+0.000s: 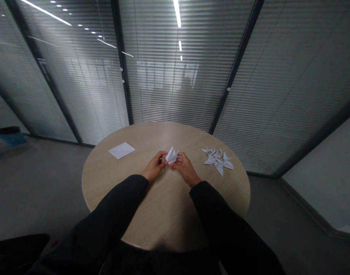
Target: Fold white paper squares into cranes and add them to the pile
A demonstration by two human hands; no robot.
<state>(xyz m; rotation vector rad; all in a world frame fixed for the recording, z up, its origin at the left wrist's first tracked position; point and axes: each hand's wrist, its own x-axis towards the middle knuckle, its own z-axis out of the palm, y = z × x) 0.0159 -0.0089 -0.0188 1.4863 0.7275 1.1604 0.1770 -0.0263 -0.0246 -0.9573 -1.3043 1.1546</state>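
Above the middle of the round table, a white folded paper crane [172, 156] is held between both hands. My left hand [156, 166] is closed with its fingertips on the crane's left side. From the right, my right hand [185, 167] pinches the other side, thumb toward me. The crane's folded points stick up between the hands; its lower edge is partly hidden by the fingers. Off to the right lies a loose pile of white paper cranes [217, 158]. On the left side rests white paper [122, 150], flat and unfolded.
The round wooden table [163, 221] has its far edge close to a glass partition with blinds [175, 95]. At lower left is a dark chair-like shape [20, 250]. A blue container with a black top [10, 135] stands on the floor at far left.
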